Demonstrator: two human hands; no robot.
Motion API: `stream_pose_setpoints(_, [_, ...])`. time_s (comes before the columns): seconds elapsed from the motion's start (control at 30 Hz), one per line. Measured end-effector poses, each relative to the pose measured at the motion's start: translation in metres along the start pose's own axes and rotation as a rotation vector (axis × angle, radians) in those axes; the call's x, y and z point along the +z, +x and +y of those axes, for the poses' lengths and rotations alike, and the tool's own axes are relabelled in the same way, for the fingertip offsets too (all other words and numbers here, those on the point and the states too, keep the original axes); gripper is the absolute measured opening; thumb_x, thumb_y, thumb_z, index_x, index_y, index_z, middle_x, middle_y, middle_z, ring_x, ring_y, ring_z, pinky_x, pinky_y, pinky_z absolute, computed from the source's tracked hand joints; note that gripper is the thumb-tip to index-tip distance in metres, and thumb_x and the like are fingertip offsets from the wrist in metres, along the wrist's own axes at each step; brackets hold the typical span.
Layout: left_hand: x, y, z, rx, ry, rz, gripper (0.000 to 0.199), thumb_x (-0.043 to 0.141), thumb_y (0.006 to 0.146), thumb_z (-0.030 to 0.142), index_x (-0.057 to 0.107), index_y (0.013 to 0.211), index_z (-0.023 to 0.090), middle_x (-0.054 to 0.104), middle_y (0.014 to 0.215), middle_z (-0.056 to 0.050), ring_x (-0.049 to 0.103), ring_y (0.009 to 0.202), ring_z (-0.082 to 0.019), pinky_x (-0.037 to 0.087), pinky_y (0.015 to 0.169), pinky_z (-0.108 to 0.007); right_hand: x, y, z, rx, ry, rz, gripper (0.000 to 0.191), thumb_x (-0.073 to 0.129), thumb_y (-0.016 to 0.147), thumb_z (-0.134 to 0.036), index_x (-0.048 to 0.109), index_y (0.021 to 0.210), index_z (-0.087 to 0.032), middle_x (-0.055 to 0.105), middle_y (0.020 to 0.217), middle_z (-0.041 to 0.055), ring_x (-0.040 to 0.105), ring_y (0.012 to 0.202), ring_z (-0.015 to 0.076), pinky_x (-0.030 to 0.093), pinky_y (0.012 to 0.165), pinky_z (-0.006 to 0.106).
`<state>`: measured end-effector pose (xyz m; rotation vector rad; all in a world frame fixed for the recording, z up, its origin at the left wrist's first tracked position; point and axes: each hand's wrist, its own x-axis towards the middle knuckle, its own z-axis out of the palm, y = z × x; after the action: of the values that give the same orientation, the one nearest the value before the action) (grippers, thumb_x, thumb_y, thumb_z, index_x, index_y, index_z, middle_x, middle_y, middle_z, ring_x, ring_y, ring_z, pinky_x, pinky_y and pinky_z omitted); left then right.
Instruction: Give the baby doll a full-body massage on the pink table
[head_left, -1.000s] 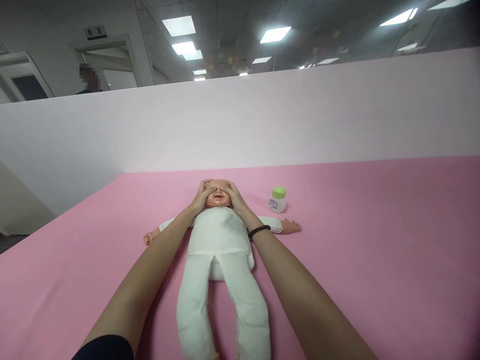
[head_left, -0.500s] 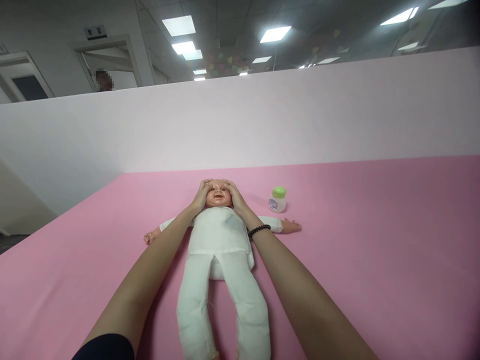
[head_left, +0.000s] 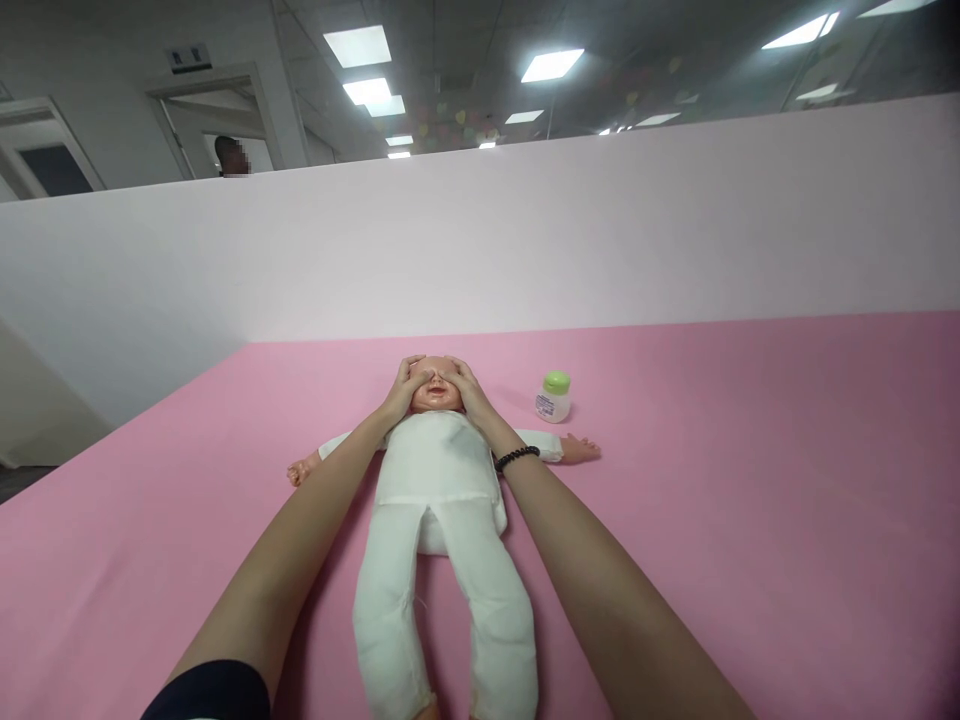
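Note:
A baby doll (head_left: 439, 460) with a white cloth body lies face up, its arms spread to both sides and its legs toward me. My left hand (head_left: 403, 388) is wrapped round the left side of the doll's head, with the thumb across the eye area. On the other side of the head, my right hand (head_left: 470, 388) mirrors it, its thumb over the other eye. The doll's nose, mouth and forehead show between my hands. A black bead bracelet (head_left: 517, 458) circles my right wrist.
The doll lies on a pink surface (head_left: 712, 500). A small clear jar (head_left: 553, 400) with a green lid stands beyond the doll's outstretched arm on the right. A white partition (head_left: 525, 240) rises behind. Past it, a person's head (head_left: 231, 157) shows by a doorway.
Both my thumbs have moved inward and down, from beside the doll's eyes to over them. The person in the background has shifted right.

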<state>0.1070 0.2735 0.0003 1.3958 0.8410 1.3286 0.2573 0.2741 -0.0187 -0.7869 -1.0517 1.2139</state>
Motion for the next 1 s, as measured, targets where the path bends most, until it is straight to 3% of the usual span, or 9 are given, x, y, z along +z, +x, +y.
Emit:
stream_pose_setpoints(0.2, [0.006,0.003,0.001,-0.022,-0.051,0.064,0.053,0.07,0.073,0.037,0.049,0.119,0.023,0.059,0.115,-0.007,0.062,0.107,-0.024,0.05,0.097,-0.04,0.001,0.005,0.003,-0.016,0.029,0.017,0.049,0.072,0.073,-0.05,0.063,0.116,-0.028,0.064,0.126,0.0021,0.059,0.122,0.0243,0.048,0.108,0.039])
stream_pose_setpoints(0.43, [0.01,0.002,0.002,-0.008,-0.129,0.092,0.032,0.058,0.083,0.039,0.052,0.11,0.022,0.062,0.11,-0.006,0.06,0.109,-0.023,0.049,0.098,-0.037,-0.001,0.014,0.009,-0.031,0.062,0.022,0.044,0.068,0.072,-0.048,0.064,0.111,-0.028,0.064,0.128,0.0014,0.054,0.129,0.0252,0.042,0.114,0.042])
stream_pose_setpoints(1.0, [0.002,0.003,-0.002,0.014,-0.048,0.034,0.049,0.068,0.079,0.048,0.051,0.117,0.023,0.061,0.114,-0.006,0.061,0.106,-0.022,0.051,0.096,-0.037,0.002,-0.002,-0.004,-0.023,-0.019,0.01,0.057,0.077,0.068,-0.044,0.062,0.121,-0.028,0.063,0.13,0.003,0.059,0.123,0.0254,0.046,0.109,0.039])
